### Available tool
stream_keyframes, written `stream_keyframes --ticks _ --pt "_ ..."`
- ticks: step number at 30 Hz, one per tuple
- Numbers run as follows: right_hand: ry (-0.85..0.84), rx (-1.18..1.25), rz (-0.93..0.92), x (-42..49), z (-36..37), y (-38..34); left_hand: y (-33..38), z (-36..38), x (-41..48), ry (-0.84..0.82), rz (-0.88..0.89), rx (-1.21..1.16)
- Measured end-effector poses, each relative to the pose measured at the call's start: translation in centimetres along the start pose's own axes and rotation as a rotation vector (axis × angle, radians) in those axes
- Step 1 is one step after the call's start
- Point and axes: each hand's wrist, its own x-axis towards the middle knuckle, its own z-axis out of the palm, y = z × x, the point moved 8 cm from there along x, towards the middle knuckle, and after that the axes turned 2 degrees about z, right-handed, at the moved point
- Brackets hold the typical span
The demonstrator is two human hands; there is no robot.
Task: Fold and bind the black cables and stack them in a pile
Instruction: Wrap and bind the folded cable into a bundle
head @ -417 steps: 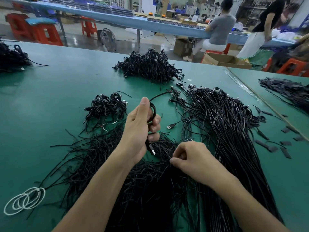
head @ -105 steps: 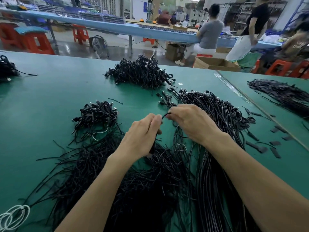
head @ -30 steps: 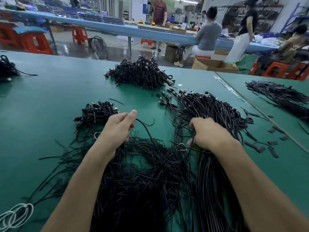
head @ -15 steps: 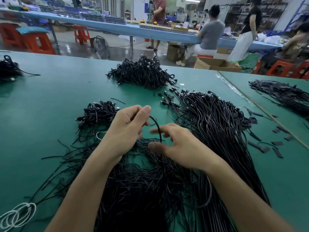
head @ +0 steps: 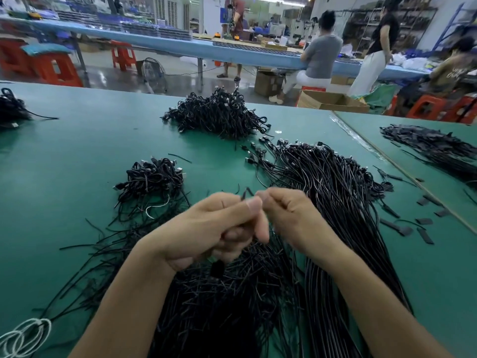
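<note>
Nearest, at the left edge, a white wire coil (head: 23, 337) lies on the green table (head: 64, 164), and a heap of short black ties (head: 227, 301) spreads under both forearms. Just above that heap the two hands meet, knuckles touching. The left hand (head: 211, 228) has its fingers curled tight round a folded cable (head: 218, 268), which runs up and down through the fist with its plug hanging out below. The right hand (head: 291, 218) is closed small and pinches a tie (head: 246, 193) whose short end sticks up between the thumbs. Blur hides the wrap itself, so I cannot tell how far round it goes. This looks like the binding twist, with the setting-down yet to come. That move turns on one thing: the small pile of bound cables (head: 152, 179) lies ahead and to the left of the hands, near but apart, so the left hand, which already holds the cable, is the closer one. To the right the loose long cables (head: 335, 215) run away from the body, plugs at the far end, close by the right hand for the next pick. Farther off sits a bigger pile (head: 219, 115), well apart, toward the table's far edge.
</note>
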Motion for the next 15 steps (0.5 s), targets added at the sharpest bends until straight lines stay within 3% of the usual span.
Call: stream_keyframes --ticks 4,8,10,12,15 --pt "-0.098 -0.241 -0.021 -1.4 1.3 -0.2 1.3 -2.9 0.4 0.297 0.239 -0.332" --pt "-0.141 -0.346 -0.106 -3.2 2.3 -2.1 1.1 -4.7 0.5 0.517 0.353 -0.478" --pt "-0.101 -0.358 -0.118 -3.5 2.1 -3.0 0.5 -5.3 0.2 0.619 0.3 -0.27" --pt "-0.017 -0.375 -0.146 -3.1 1.2 -3.6 0.5 -5.1 0.1 0.642 0.205 0.099" --pt "0.117 -0.314 -0.198 -2.1 -0.8 -4.5 -0.2 -3.0 0.9 0.454 0.067 0.397"
